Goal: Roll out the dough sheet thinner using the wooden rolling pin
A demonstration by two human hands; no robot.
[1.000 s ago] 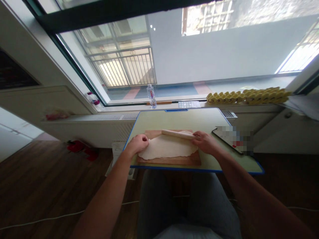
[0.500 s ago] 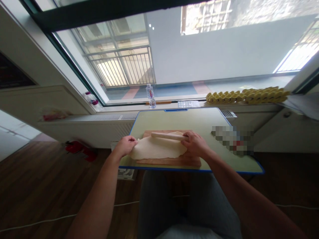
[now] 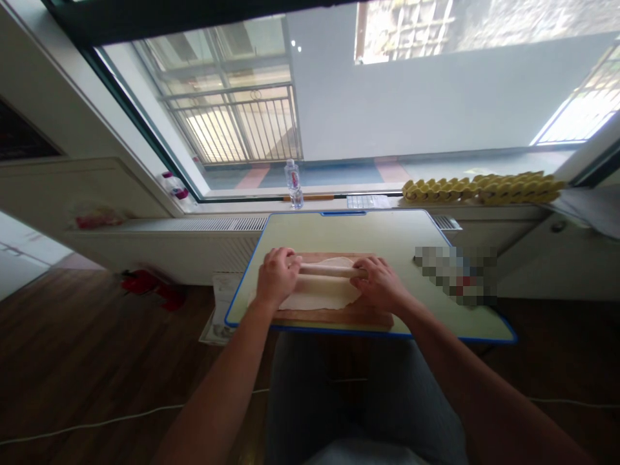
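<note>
A pale wooden rolling pin [image 3: 325,270] lies crosswise over a thin sheet of dough [image 3: 323,294]. My left hand [image 3: 279,276] closes over the pin's left end, covering the dough's left part. At the other end, my right hand [image 3: 378,280] grips the pin with curled fingers. Beneath the dough is a wooden cutting board [image 3: 349,316], its front edge and right corner showing.
The board rests on a pale green folding table [image 3: 387,232] with blue edging. A blurred-out item [image 3: 455,274] lies at its right. Behind, the windowsill holds a clear bottle [image 3: 293,186] and yellow egg trays [image 3: 479,188]. Something red [image 3: 150,288] stands on the floor at left.
My left hand has let go of the dough's left edge and moved right onto the rolling pin's left end. The pin now lies level and slightly nearer me. My right hand keeps its grip.
</note>
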